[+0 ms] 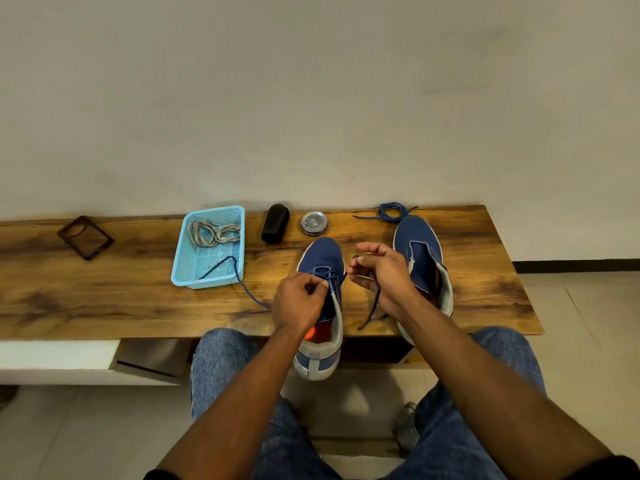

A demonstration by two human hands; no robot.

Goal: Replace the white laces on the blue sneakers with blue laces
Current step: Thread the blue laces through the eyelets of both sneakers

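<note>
Blue lace (pixel 375 299) is pinched by both hands at the near sneaker (pixel 323 268) on the table's (pixel 104 299) front edge: left hand (pixel 298 299) at the eyelets, right hand (pixel 382 271) gripping the free end. Best to pull each crossing snug and even.

Bare forearms run back from the left hand (pixel 298 299) and right hand (pixel 384 277); dark sleeve edges (pixel 620 467) behind, blue denim jeans (pixel 221 372) beneath.
</note>
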